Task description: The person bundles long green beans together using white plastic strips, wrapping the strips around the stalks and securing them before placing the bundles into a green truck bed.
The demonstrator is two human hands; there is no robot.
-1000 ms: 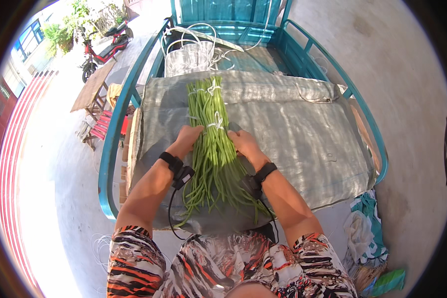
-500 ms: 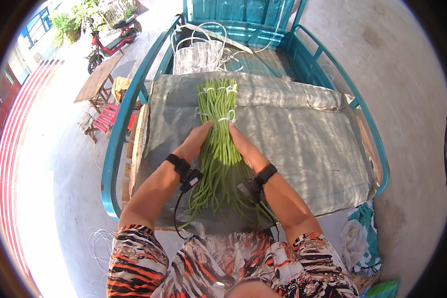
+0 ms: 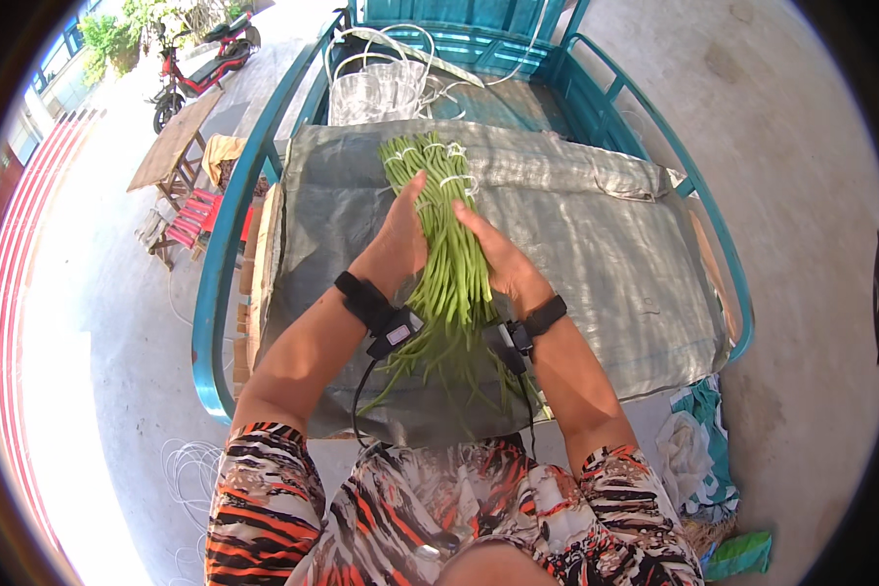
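A thick bunch of long green beans [image 3: 451, 256] lies lengthwise on a grey woven sheet [image 3: 596, 283], its tied end pointing away from me. White ties circle the bunch near that far end, while the thin tips fan out loosely toward my body. My left hand [image 3: 398, 239] presses along the left side of the beans, thumb up near the ties. From the right, my right hand [image 3: 503, 259] cups the bunch, its thumb resting on top. The fingers of both hands are mostly hidden beneath or behind the beans. A black strap device sits on each wrist.
The sheet covers the near part of a teal cart with side rails [image 3: 227, 234]. White straps [image 3: 386, 88] lie in the cart bed. Left stand a wooden table [image 3: 176, 142], a red chair [image 3: 195, 217] and a red scooter [image 3: 200, 68]. Sacks [image 3: 693, 449] lie at lower right.
Both hands have moved forward along the bunch and closed more around its sides. The bunch now slants slightly, far end to the left, and its loose tips are drawn farther from me.
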